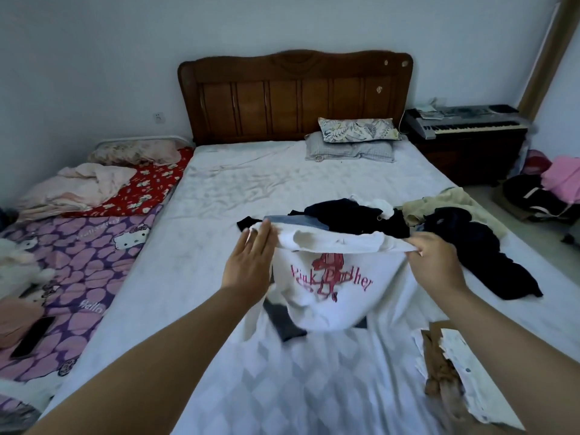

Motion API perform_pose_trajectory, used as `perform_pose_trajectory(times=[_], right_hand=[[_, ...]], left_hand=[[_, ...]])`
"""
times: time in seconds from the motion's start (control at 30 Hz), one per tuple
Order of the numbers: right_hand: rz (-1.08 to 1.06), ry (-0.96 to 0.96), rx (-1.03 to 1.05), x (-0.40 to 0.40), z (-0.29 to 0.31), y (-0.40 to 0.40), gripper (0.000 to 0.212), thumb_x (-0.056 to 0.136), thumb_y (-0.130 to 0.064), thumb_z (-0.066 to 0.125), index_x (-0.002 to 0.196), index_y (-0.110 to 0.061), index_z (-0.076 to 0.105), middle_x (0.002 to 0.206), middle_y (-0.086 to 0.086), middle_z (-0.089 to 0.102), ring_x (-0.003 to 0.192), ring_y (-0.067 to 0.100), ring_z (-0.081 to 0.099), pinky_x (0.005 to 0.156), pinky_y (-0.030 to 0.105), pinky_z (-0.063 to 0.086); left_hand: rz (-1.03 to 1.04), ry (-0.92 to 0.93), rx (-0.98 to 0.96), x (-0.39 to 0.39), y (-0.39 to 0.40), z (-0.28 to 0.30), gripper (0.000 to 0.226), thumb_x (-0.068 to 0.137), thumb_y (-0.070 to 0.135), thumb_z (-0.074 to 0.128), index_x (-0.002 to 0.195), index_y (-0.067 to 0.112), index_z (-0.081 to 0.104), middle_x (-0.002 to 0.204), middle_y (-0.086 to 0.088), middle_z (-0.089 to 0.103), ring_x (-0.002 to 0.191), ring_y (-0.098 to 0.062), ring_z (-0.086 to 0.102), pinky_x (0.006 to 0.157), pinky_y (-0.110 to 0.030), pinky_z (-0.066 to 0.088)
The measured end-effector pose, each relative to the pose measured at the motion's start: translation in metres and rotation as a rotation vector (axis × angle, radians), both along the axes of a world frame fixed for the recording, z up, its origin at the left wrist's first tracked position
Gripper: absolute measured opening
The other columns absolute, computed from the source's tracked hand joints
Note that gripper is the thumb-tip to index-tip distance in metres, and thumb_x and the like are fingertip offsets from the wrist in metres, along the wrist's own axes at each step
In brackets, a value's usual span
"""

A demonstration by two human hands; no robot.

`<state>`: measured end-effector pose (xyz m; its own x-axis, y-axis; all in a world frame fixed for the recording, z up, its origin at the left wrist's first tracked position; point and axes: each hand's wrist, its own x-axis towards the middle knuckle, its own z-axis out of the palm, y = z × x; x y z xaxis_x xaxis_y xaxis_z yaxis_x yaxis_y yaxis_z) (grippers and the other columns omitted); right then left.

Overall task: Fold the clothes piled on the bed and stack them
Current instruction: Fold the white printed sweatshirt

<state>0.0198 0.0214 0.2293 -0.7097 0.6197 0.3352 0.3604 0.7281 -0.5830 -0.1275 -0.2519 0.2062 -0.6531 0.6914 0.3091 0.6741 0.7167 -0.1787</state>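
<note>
A white T-shirt [329,296] with a red printed figure and red lettering hangs above the white bed [251,189], dark grey trim showing at its lower edge. My right hand [434,262] pinches its upper right edge. My left hand [251,262] is flat with straight fingers against the shirt's upper left edge. Behind the shirt lies a pile of dark clothes [354,215] with a white piece on top. More dark garments [489,255] and a beige one [445,204] spread toward the bed's right side.
A white patterned garment with a tan piece [455,378] lies at the bed's front right. Two pillows [354,139] sit by the wooden headboard. A lower bed with purple and red covers [81,255] adjoins on the left, a phone on it. A keyboard [464,122] stands far right.
</note>
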Motion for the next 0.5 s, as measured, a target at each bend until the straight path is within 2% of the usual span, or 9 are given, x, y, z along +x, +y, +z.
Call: perform_pose_trajectory(times=[0.1,0.2,0.23,0.27,0.33,0.4,0.43,0.47,0.5], right_hand=[[0.069,-0.029,0.084,0.006,-0.025,0.007,0.024,0.082,0.010,0.056,0.101,0.007,0.070,0.119,0.022,0.061,0.108,0.037,0.057,0.090,0.040,0.045],[0.104,-0.222,0.081,0.021,-0.077,0.009,0.019,0.081,0.008,0.057,0.094,0.006,0.071,0.110,0.025,0.061,0.100,0.039,0.060,0.080,0.043,0.048],[0.112,-0.279,0.068,0.027,-0.095,0.007,0.019,0.080,0.008,0.058,0.092,0.004,0.072,0.108,0.023,0.062,0.098,0.038,0.061,0.077,0.043,0.050],[0.134,-0.319,0.082,0.034,-0.114,0.005,0.019,0.077,0.009,0.061,0.089,0.001,0.073,0.104,0.020,0.065,0.094,0.035,0.065,0.074,0.042,0.052],[0.260,-0.372,0.125,0.048,-0.161,0.000,0.023,0.060,0.014,0.071,0.073,-0.005,0.073,0.083,0.014,0.070,0.071,0.026,0.070,0.058,0.033,0.056],[0.351,-0.530,0.011,0.071,-0.214,-0.006,0.033,0.041,0.012,0.082,0.062,-0.012,0.070,0.065,0.007,0.067,0.051,0.019,0.067,0.042,0.023,0.048],[0.368,-0.592,0.012,0.082,-0.234,-0.011,0.038,0.034,0.009,0.086,0.059,-0.014,0.069,0.061,0.003,0.065,0.048,0.017,0.065,0.040,0.019,0.044],[0.374,-0.680,0.029,0.096,-0.253,-0.019,0.036,0.035,0.005,0.088,0.059,-0.014,0.069,0.062,0.003,0.065,0.051,0.016,0.065,0.043,0.018,0.044],[0.400,-0.763,0.022,0.108,-0.267,-0.026,0.027,0.049,0.001,0.086,0.068,-0.011,0.071,0.073,0.008,0.068,0.065,0.018,0.069,0.053,0.020,0.048]], left_hand=[[-0.039,0.036,-0.055,-0.004,-0.002,-0.021,0.062,0.084,0.007,0.020,0.143,0.002,0.004,0.155,-0.013,0.000,0.144,-0.023,0.015,0.111,-0.031,-0.021],[-0.077,-0.085,-0.114,0.012,-0.005,-0.065,0.064,0.077,0.002,0.029,0.140,-0.003,0.036,0.150,-0.018,0.029,0.132,-0.031,0.044,0.116,-0.034,-0.007],[-0.075,-0.142,-0.172,0.022,-0.008,-0.081,0.063,0.080,0.001,0.028,0.143,-0.003,0.031,0.153,-0.017,0.022,0.135,-0.030,0.039,0.117,-0.034,-0.008],[-0.073,-0.196,-0.207,0.029,-0.014,-0.101,0.063,0.086,0.001,0.027,0.148,-0.001,0.017,0.157,-0.014,0.006,0.143,-0.027,0.025,0.116,-0.033,-0.013],[-0.037,-0.427,-0.306,0.051,-0.023,-0.138,0.066,0.092,0.002,0.031,0.151,0.006,0.001,0.155,-0.006,-0.016,0.147,-0.022,0.007,0.114,-0.029,-0.014],[-0.010,-0.550,-0.370,0.076,-0.030,-0.174,0.065,0.094,0.004,0.032,0.151,0.011,0.003,0.159,-0.005,-0.011,0.147,-0.020,0.008,0.117,-0.028,-0.004],[0.023,-0.610,-0.383,0.086,-0.035,-0.190,0.063,0.094,0.003,0.032,0.151,0.012,0.006,0.160,-0.003,-0.007,0.146,-0.020,0.009,0.118,-0.028,0.002],[0.049,-0.680,-0.384,0.098,-0.038,-0.207,0.062,0.094,0.002,0.032,0.151,0.014,0.010,0.160,-0.002,-0.002,0.146,-0.020,0.011,0.119,-0.028,0.008],[0.066,-0.741,-0.399,0.110,-0.041,-0.223,0.061,0.093,0.001,0.033,0.150,0.014,0.016,0.159,-0.001,0.005,0.145,-0.021,0.014,0.118,-0.030,0.016]])
